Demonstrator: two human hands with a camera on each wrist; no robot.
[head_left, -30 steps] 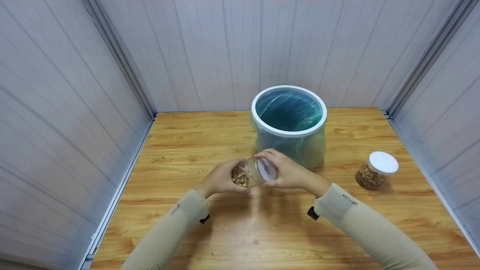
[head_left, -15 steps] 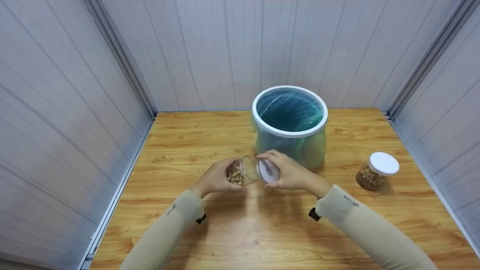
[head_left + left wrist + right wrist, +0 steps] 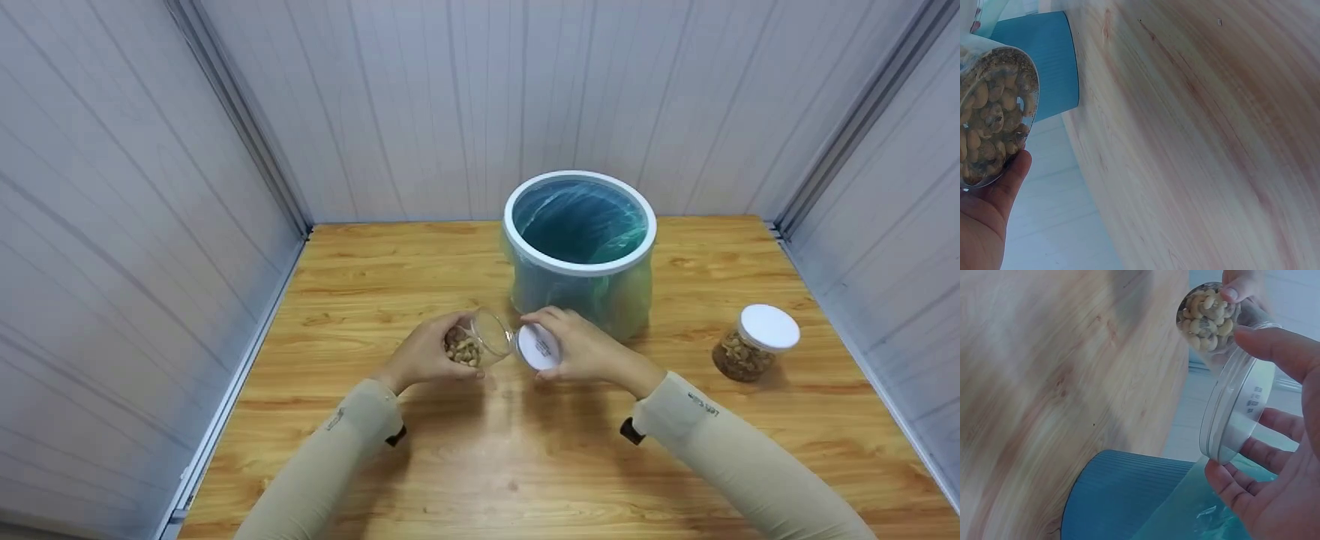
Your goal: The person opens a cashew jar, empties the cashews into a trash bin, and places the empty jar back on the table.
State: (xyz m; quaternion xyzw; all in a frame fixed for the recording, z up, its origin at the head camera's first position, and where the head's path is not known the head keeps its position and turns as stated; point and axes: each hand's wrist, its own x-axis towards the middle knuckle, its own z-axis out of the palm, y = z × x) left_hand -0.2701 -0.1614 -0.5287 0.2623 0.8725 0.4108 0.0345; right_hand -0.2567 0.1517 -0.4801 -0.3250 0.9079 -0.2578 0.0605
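Observation:
My left hand [image 3: 429,355] grips a clear jar [image 3: 491,332], tilted so its mouth faces right. Cashew-like nuts [image 3: 462,349] lie in its bottom; the left wrist view shows the nuts [image 3: 994,121] through the base above my thumb. With fingers and thumb on the rim, my right hand [image 3: 581,346] holds a round lid [image 3: 538,346], white with small dark print. In the right wrist view the lid [image 3: 1235,405] has a clear outer edge and stands apart from the jar's mouth.
Behind my hands stands a bin [image 3: 517,240] with a white rim and a green liner bag. A second jar of nuts [image 3: 742,354], capped in white, sits at the right of the wooden table [image 3: 480,465]. Panel walls [image 3: 420,105] enclose the back and sides.
The jar and lid were together a second ago and now stand apart. My left hand has moved left with the jar, while the right hand has hardly shifted.

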